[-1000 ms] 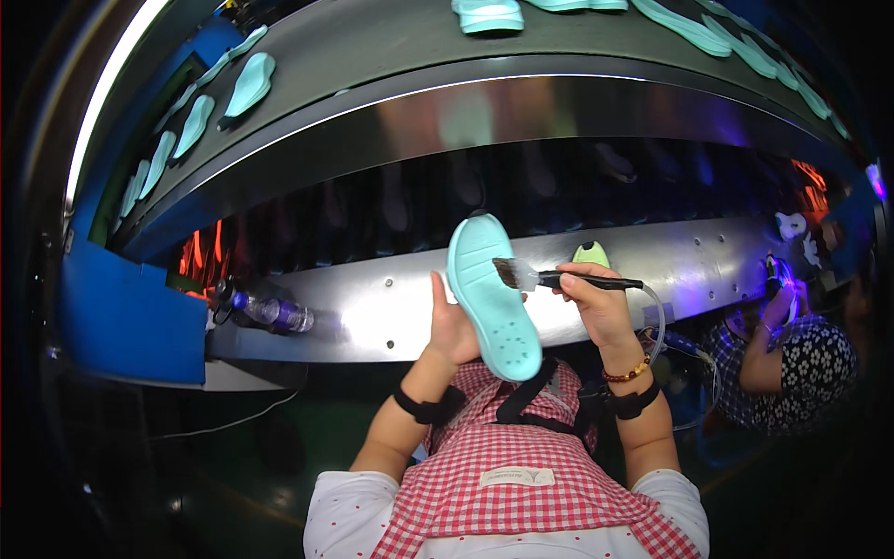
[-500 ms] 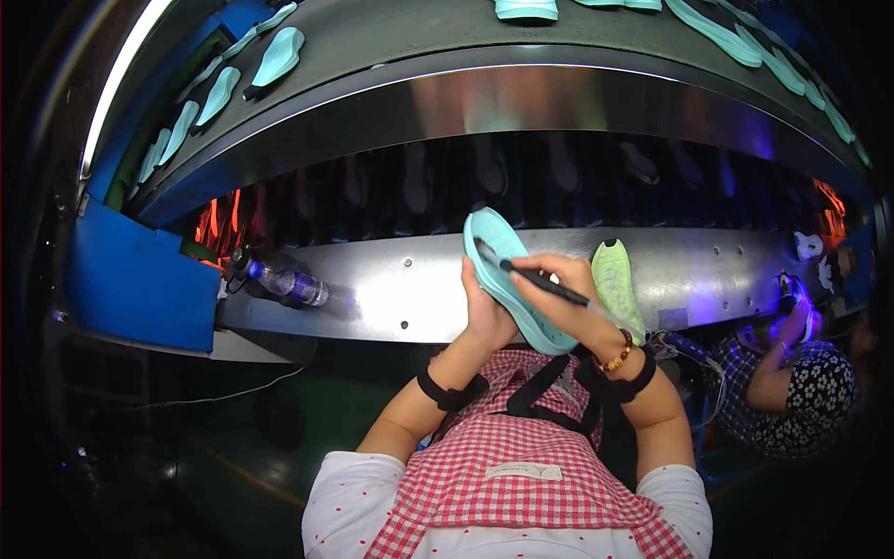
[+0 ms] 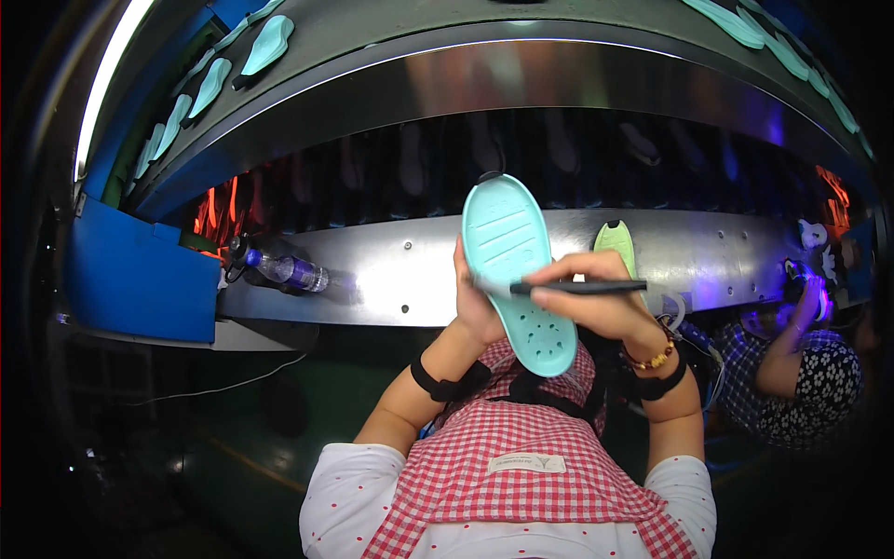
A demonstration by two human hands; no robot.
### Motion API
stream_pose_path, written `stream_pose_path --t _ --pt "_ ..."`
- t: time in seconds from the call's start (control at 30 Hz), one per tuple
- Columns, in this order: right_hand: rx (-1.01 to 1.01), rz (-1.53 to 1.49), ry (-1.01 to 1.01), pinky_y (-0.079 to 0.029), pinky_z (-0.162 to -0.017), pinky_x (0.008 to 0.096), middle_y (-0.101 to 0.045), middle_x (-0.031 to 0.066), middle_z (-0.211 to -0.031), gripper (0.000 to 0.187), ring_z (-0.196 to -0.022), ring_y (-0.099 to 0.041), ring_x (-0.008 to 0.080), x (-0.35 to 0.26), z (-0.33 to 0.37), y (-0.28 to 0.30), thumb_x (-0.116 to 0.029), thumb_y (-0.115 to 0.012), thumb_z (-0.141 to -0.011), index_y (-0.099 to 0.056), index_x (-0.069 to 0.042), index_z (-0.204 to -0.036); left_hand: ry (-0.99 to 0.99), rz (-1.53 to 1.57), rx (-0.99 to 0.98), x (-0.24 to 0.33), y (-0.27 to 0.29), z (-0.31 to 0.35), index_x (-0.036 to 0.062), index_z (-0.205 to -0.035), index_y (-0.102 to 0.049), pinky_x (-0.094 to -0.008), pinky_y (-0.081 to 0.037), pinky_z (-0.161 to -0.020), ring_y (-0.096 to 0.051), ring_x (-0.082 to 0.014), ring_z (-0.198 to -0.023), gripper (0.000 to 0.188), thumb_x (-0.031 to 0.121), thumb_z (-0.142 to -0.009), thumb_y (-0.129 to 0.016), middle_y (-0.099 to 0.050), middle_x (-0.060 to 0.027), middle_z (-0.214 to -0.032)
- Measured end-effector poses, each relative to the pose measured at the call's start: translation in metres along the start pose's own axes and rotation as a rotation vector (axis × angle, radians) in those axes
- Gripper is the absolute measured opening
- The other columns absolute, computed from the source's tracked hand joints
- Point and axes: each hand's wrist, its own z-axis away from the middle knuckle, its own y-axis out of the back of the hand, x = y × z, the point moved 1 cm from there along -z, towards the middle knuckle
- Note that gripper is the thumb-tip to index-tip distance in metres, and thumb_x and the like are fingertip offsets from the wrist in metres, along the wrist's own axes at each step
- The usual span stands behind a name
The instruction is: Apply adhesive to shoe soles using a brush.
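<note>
A turquoise shoe sole (image 3: 506, 228) is gripped at its left edge by my left hand (image 3: 477, 307), fingers wrapped around behind it. It stands tilted upright above the metal ledge, grooved end up and the end with small holes toward me. My right hand (image 3: 596, 303) pinches a slim black-handled brush (image 3: 601, 288), held almost level across the sole. The brush's tip is smeared by motion near the sole's left edge, so contact cannot be made out. Behind my right hand, a light green sole (image 3: 615, 240) rests on the ledge, partly hidden.
A metal ledge (image 3: 386, 270) runs across in front of me, with a clear plastic bottle (image 3: 291, 272) lying at its left. Above it, a conveyor belt (image 3: 372, 26) carries several turquoise soles (image 3: 268, 45). Another person (image 3: 805, 387) sits at the right.
The sole has turned from a slant showing its side to facing up more squarely. My right hand has swung the brush from a diagonal to nearly level. Soles on the belt have shifted.
</note>
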Motion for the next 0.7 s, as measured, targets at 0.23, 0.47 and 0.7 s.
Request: stream_pose_path --t 0.23,0.47,0.7 --pt "0.066 -0.237 -0.073 -0.047 -0.064 0.0199 -0.064 0.0065 -0.082 0.017 -0.07 -0.058 0.0076 0.009 0.012 0.002 -0.005 -0.065 -0.073 -0.065 -0.002 -0.09 -0.087 -0.236 0.156 0.002 -0.015 -0.003 0.0089 -0.124 -0.039 -0.0437 -0.045 -0.082 -0.055 -0.0326 -0.093 0.077 0.066 -0.08 -0.012 -0.053 -0.0165 -0.108" --pt "0.113 -0.06 0.154 -0.049 -0.069 0.0239 -0.065 0.0092 -0.087 0.02 -0.075 -0.062 0.0128 0.007 0.017 0.005 0.001 -0.066 -0.069 -0.065 -0.002 -0.088 -0.449 -0.429 0.063 0.017 -0.021 -0.006 0.0038 -0.109 -0.049 -0.0417 -0.047 -0.069 -0.056 -0.0283 -0.077 0.083 0.071 -0.075 -0.013 -0.055 -0.0167 -0.089" --pt "0.194 -0.089 0.229 -0.048 -0.072 0.0275 -0.065 0.0109 -0.084 0.023 -0.078 -0.062 0.0192 0.012 0.037 0.009 0.002 -0.067 -0.066 -0.065 -0.002 -0.089 -0.51 -0.402 -0.044 0.026 -0.038 0.0 0.0044 -0.112 -0.047 -0.0413 -0.048 -0.065 -0.057 -0.0294 -0.075 0.09 0.076 -0.071 -0.012 -0.055 -0.0193 -0.089"
